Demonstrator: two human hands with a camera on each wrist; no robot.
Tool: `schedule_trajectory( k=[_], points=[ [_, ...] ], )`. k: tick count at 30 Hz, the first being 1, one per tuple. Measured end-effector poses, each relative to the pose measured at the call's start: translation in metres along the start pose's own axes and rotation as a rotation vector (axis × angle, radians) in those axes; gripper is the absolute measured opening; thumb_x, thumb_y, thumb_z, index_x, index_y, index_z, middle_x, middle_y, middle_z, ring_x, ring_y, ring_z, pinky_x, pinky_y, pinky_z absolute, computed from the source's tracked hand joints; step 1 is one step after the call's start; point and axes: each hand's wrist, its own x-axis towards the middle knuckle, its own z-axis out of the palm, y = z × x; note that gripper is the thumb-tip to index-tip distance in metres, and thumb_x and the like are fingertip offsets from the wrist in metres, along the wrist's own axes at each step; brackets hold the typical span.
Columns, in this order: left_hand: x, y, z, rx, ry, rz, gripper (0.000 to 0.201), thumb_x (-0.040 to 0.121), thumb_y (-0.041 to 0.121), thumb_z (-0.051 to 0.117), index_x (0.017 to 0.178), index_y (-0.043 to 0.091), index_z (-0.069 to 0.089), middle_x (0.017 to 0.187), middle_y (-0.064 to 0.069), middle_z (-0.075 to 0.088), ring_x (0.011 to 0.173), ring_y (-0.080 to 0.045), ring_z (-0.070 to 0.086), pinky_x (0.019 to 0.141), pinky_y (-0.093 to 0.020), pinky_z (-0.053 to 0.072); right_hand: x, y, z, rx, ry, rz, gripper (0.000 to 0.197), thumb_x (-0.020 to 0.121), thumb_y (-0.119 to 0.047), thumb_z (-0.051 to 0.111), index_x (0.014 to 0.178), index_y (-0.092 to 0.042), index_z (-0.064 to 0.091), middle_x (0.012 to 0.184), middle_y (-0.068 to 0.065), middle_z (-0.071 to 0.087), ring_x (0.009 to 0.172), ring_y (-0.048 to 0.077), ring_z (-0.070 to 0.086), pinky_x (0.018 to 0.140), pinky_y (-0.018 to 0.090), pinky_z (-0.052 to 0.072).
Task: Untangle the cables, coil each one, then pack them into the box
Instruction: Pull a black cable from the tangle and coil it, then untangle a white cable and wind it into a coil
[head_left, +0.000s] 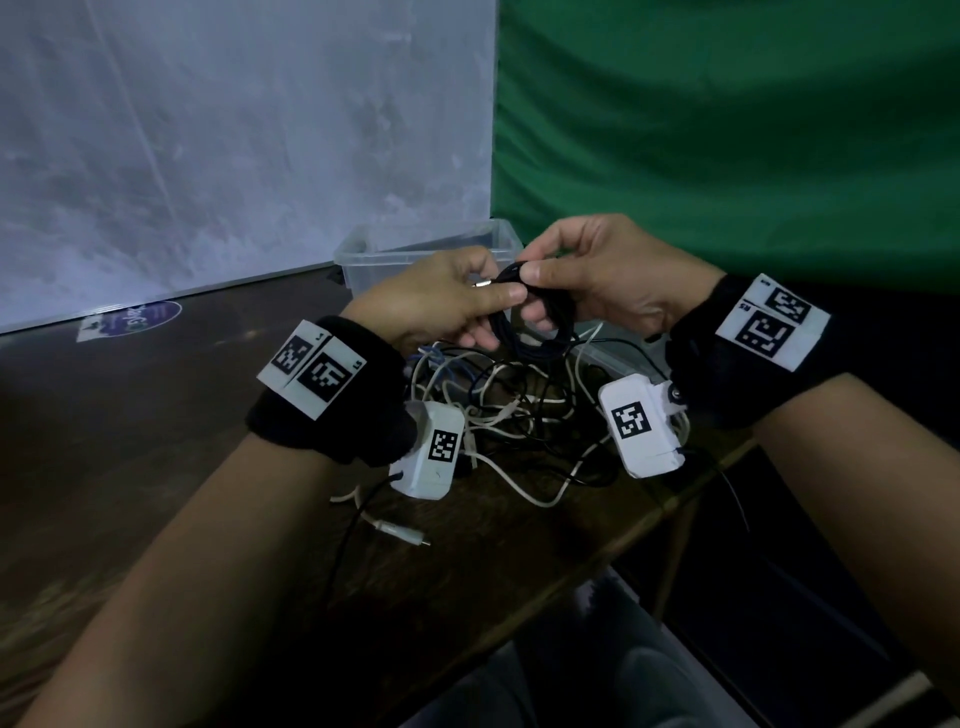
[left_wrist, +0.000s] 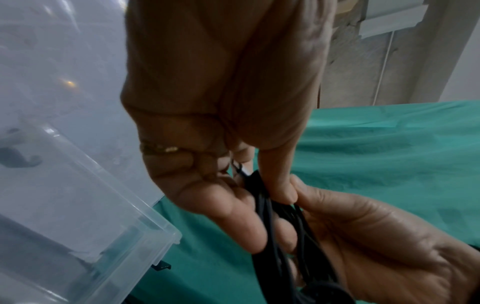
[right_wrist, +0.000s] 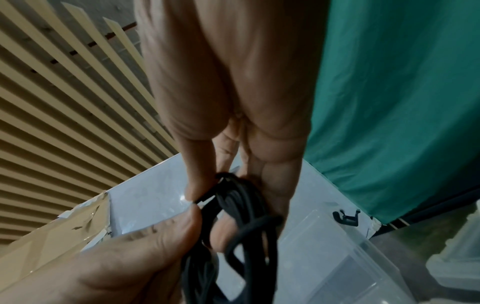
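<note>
A black cable (head_left: 540, 338), wound into a small coil, hangs above the table between both hands. My left hand (head_left: 493, 317) grips its left side, thumb on top, with a silver plug (head_left: 480, 284) showing by the forefinger. My right hand (head_left: 540, 293) pinches the top of the coil between thumb and fingers. The left wrist view shows the coil (left_wrist: 272, 236) running between my left fingers (left_wrist: 233, 207) and the right hand (left_wrist: 376, 246). In the right wrist view the strands (right_wrist: 241, 216) are pinched in my right fingers (right_wrist: 197, 185). A clear plastic box (head_left: 363, 254) stands open just behind the hands.
A tangle of white and black cables (head_left: 519, 426) lies on the dark wooden table (head_left: 156, 467) under the hands. A white cable end (head_left: 400, 532) trails toward me. The table's right edge (head_left: 675, 499) is close. A green cloth (head_left: 727, 130) hangs behind.
</note>
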Motion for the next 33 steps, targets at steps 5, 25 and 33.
schedule_trajectory(
  k=[5, 25, 33],
  points=[
    [-0.004, 0.003, 0.005, 0.032, -0.004, -0.031, 0.018, 0.087, 0.024, 0.064, 0.083, 0.021, 0.047, 0.054, -0.003, 0.061, 0.048, -0.009, 0.063, 0.044, -0.017, 0.042, -0.003, 0.001, -0.007, -0.388, 0.004, 0.009, 0.016, 0.083, -0.007, 0.069, 0.089, -0.021, 0.07, 0.064, 0.001, 0.068, 0.058, 0.012, 0.059, 0.055, 0.025, 0.042],
    [-0.047, -0.003, 0.025, 0.511, -0.339, -0.304, 0.013, 0.088, 0.011, 0.063, 0.076, 0.007, 0.064, 0.072, -0.01, 0.064, 0.061, -0.014, 0.061, 0.06, -0.022, 0.053, -0.051, 0.008, -0.009, -0.482, -0.397, 0.222, 0.019, 0.085, 0.005, 0.06, 0.096, -0.008, 0.067, 0.077, 0.01, 0.066, 0.063, 0.017, 0.058, 0.046, 0.016, 0.047],
    [-0.022, -0.008, 0.019, 0.398, 0.016, -0.192, 0.027, 0.092, 0.015, 0.059, 0.067, 0.006, 0.055, 0.056, -0.007, 0.063, 0.048, -0.015, 0.063, 0.071, -0.036, 0.057, -0.056, 0.031, 0.022, -0.76, -0.485, 0.323, 0.026, 0.086, 0.001, 0.063, 0.11, -0.009, 0.065, 0.081, 0.003, 0.068, 0.069, 0.015, 0.061, 0.053, 0.019, 0.054]
  ],
)
